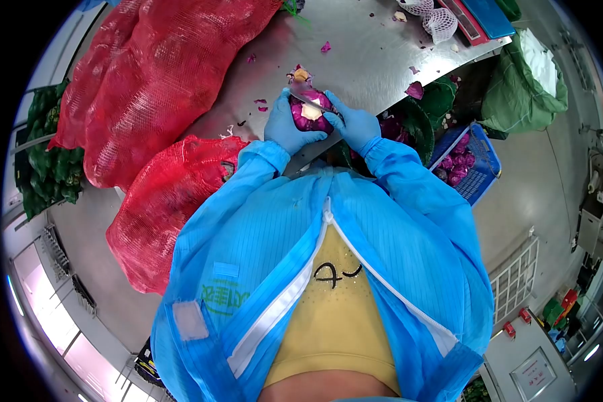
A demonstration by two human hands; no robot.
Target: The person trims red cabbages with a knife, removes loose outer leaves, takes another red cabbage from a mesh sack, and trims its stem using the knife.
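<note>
A red cabbage (304, 123) rests in the curled fingers of my left hand (287, 126), which wears a blue glove. Its pale cut face is turned up. My right hand (356, 123), also gloved, is closed around a knife (308, 100), whose handle is hidden by the fingers. The blade lies across the top of the cabbage. Just beyond the blade is a purple and tan piece of the stem end (300, 75); whether it is fully cut off I cannot tell. Both hands are over the near edge of a metal table (288, 50).
Large red mesh sacks (161, 80) fill the left side, with a smaller one (161, 208) nearer me. Right of the table are a dark green bin (415, 124) with purple leaves, a blue crate (479, 177) of red cabbages, and a green sack (526, 87). Leaf scraps (325, 47) dot the table.
</note>
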